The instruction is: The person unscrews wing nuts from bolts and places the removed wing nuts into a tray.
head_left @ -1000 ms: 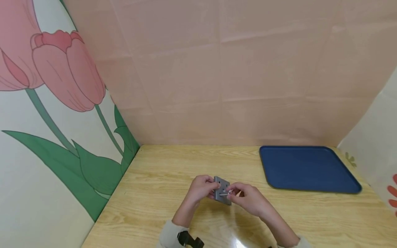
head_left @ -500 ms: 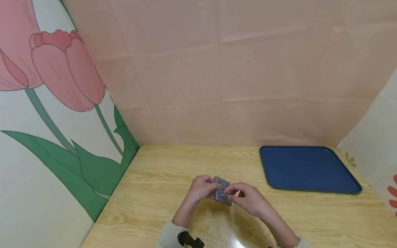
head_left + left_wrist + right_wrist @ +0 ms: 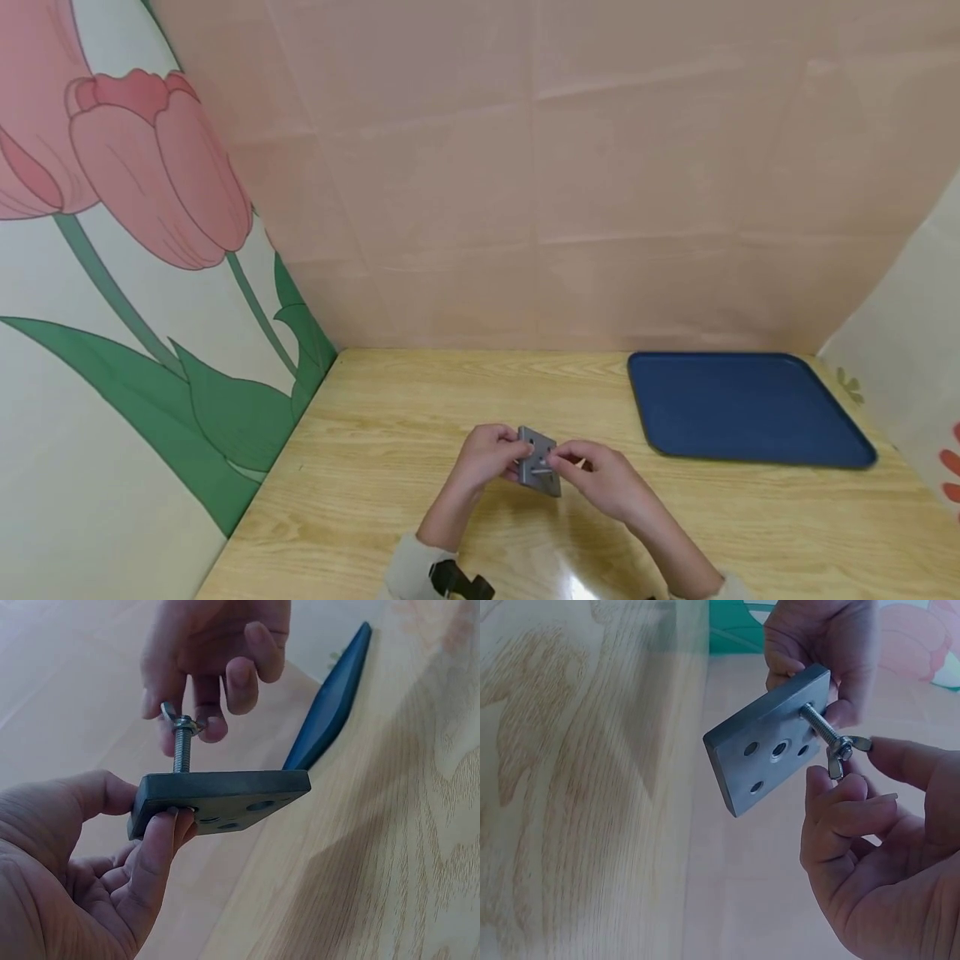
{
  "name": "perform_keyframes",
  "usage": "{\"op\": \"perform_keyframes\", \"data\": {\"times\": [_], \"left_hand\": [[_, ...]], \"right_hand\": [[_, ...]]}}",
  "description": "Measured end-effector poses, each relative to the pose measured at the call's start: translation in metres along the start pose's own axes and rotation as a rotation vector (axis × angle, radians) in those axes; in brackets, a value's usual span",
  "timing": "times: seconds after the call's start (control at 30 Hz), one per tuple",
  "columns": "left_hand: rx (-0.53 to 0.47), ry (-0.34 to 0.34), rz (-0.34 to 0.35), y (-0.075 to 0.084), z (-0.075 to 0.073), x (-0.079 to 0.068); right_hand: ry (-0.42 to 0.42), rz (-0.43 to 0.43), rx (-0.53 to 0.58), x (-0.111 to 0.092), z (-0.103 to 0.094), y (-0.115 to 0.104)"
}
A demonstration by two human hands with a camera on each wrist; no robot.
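Observation:
A grey metal plate [image 3: 731, 761] with several round holes is held tilted above the table. My left hand [image 3: 483, 457] grips it by one edge, thumb on one side and fingers on the other. From a hole near that edge a threaded bolt [image 3: 821, 725] sticks out. A wing nut [image 3: 842, 750] sits near the bolt's free end, apart from the plate. My right hand [image 3: 603, 482] has thumb and fingertips at the nut's wings, pinching it. In the head view these fingers hide the nut. The left fingers cover the bolt's other end.
A blue tray [image 3: 750, 408] lies at the back right of the wooden table [image 3: 390, 400]. A pink sheet [image 3: 450, 208] hangs behind, and a tulip-printed panel [image 3: 172, 183] stands at the left.
My right thumb and fingers have turned about the wing nut, with the thumb now higher. The plate and my left hand stay nearly in place.

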State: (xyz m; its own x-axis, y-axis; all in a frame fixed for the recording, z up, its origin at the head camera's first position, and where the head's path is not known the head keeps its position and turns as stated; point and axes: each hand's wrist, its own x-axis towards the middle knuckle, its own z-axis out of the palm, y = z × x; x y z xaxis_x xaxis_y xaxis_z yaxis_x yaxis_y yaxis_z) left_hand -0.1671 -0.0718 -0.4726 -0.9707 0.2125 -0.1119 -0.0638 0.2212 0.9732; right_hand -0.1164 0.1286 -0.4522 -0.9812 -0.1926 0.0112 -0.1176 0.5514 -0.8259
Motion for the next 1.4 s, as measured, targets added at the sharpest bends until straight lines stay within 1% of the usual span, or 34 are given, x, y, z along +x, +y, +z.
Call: {"op": "perform_keyframes", "data": {"times": [0.17, 0.37, 0.6, 0.83, 0.93, 1.07, 1.17, 1.27, 1.4], "left_hand": [[-0.003, 0.000, -0.003, -0.0012, 0.0003, 0.0007], [-0.004, 0.001, 0.003, -0.0020, 0.0009, 0.0018], [-0.011, 0.002, 0.010, -0.0030, 0.0010, 0.0024], [-0.017, -0.004, 0.017, -0.0035, 0.0014, 0.0013], [-0.020, -0.007, 0.017, -0.0033, 0.0014, 0.0011], [-0.019, -0.011, 0.015, -0.0028, 0.0010, 0.0003], [-0.024, -0.014, 0.017, -0.0023, 0.0006, -0.0005], [-0.026, -0.014, 0.022, -0.0024, 0.0004, -0.0011], [-0.026, -0.014, 0.023, -0.0025, 0.0001, -0.0014]], "right_hand": [[-0.044, -0.009, 0.014, -0.0005, -0.0003, 0.0026], [-0.083, -0.062, 0.045, 0.0003, -0.0005, 0.0053], [-0.055, -0.132, 0.028, -0.0010, 0.0001, 0.0049], [-0.048, -0.149, 0.025, -0.0030, -0.0006, 0.0017], [-0.035, -0.129, 0.037, -0.0032, -0.0008, 0.0001], [0.012, -0.053, 0.051, -0.0030, -0.0003, -0.0017], [0.036, -0.002, 0.028, -0.0023, 0.0002, -0.0013], [0.030, 0.029, -0.002, -0.0012, 0.0010, 0.0005], [0.006, 0.031, -0.022, -0.0005, 0.0015, 0.0018]]}}
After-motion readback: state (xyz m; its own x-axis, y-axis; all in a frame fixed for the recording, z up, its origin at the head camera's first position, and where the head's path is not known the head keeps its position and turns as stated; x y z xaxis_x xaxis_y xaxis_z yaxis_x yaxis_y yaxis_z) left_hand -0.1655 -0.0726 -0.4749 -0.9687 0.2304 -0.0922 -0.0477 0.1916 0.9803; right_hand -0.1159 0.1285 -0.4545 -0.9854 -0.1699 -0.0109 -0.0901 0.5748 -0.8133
